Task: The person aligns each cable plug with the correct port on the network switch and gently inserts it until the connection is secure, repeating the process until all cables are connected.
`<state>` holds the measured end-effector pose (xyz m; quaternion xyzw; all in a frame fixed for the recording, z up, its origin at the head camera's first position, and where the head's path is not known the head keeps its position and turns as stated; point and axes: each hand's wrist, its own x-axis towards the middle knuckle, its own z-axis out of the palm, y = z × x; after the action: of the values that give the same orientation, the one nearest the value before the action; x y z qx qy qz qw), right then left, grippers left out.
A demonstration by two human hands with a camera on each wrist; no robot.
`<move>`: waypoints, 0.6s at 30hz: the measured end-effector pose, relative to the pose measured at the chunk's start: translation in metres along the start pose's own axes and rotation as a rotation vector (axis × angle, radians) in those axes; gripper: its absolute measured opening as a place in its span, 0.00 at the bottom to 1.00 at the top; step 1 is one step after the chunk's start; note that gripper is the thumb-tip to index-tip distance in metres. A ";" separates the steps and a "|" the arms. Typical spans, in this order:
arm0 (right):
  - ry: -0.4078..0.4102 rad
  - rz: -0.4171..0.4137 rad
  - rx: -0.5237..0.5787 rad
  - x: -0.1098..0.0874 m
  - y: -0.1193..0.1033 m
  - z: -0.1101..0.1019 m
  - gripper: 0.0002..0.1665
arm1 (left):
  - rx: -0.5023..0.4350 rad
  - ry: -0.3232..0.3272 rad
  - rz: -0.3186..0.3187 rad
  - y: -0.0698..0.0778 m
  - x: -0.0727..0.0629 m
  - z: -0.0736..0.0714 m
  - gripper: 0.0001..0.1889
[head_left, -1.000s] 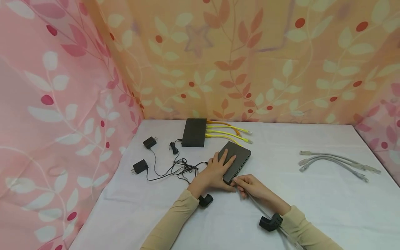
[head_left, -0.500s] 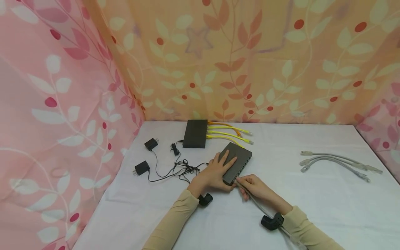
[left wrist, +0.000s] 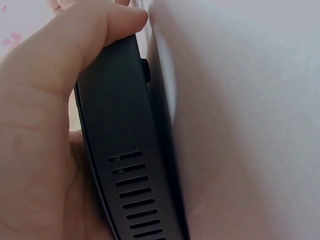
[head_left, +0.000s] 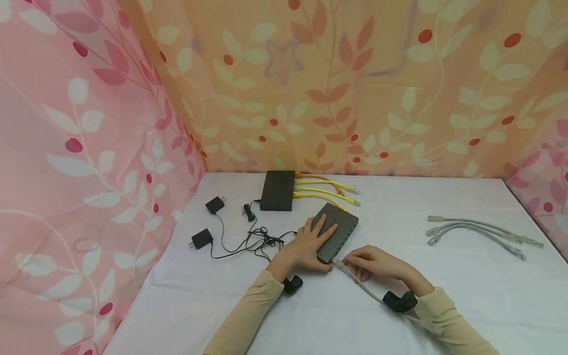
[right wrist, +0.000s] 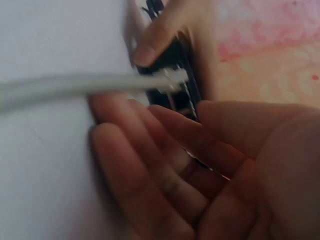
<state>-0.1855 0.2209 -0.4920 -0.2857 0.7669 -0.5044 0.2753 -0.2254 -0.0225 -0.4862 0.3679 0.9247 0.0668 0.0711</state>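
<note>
A black network switch lies tilted on the white cloth. My left hand holds it, fingers spread over its top; in the left wrist view the thumb wraps across the slotted side of the switch. At the nearest port of its right edge sits the plug of a grey network cable, which runs back under my right wrist. My right hand hovers just right of the plug, fingers loosely bent around nothing. The right wrist view, blurred, shows the cable passing in front of the fingers, apart from the thumb.
Behind stands another black switch with yellow cables and an orange cable. Two power adapters with tangled black cords lie left. Several grey cables lie far right.
My right hand has let go of the cable's plug end and drawn back to the right. The plug stays at the switch's port. My left hand keeps its place.
</note>
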 end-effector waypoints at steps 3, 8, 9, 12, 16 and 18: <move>-0.002 -0.005 -0.053 -0.006 0.000 -0.010 0.18 | -0.006 -0.002 -0.004 0.000 0.000 -0.001 0.57; 0.079 -0.013 -0.228 -0.020 -0.002 -0.030 0.16 | 0.005 0.004 0.004 0.001 -0.001 -0.002 0.56; 0.112 -0.012 -0.281 -0.024 -0.003 -0.034 0.15 | 0.010 0.004 0.006 0.001 -0.001 -0.002 0.56; 0.220 -0.008 -0.447 -0.037 -0.004 -0.046 0.12 | 0.030 0.004 0.012 0.001 -0.001 -0.002 0.56; 0.323 0.009 -0.588 -0.052 -0.006 -0.060 0.08 | 0.043 0.009 0.019 0.001 -0.001 -0.001 0.57; 0.349 0.041 -0.625 -0.060 -0.006 -0.068 0.08 | 0.046 0.008 0.020 0.001 -0.001 -0.001 0.57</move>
<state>-0.1913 0.3037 -0.4554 -0.2500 0.9252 -0.2812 0.0496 -0.2241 -0.0221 -0.4849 0.3783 0.9226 0.0474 0.0584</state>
